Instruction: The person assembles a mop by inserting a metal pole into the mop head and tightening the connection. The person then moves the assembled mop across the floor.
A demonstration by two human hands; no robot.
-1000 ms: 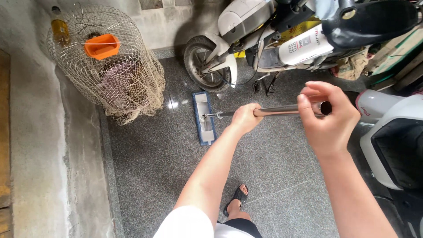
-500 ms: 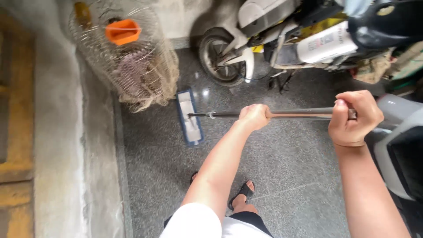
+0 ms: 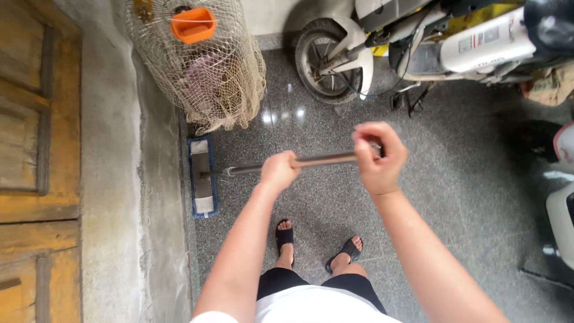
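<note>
A flat mop with a blue-edged rectangular head (image 3: 202,176) lies on the grey speckled floor, pressed along the foot of the concrete wall. Its metal handle (image 3: 320,160) runs to the right, nearly level. My left hand (image 3: 278,170) grips the handle partway along. At the handle's upper end my right hand (image 3: 378,157) is closed around it. Both my feet in black sandals (image 3: 286,237) stand just below the handle.
A wire mesh cage (image 3: 203,66) with an orange plastic piece on top stands against the wall, just above the mop head. A white scooter's front wheel (image 3: 326,60) is at top centre. Another white vehicle (image 3: 562,209) sits at the right edge. A wooden door (image 3: 36,167) fills the left.
The mop head has slid left across the floor to the wall's foot. Both hands moved left with the handle, and the view has shifted left to show the wooden door.
</note>
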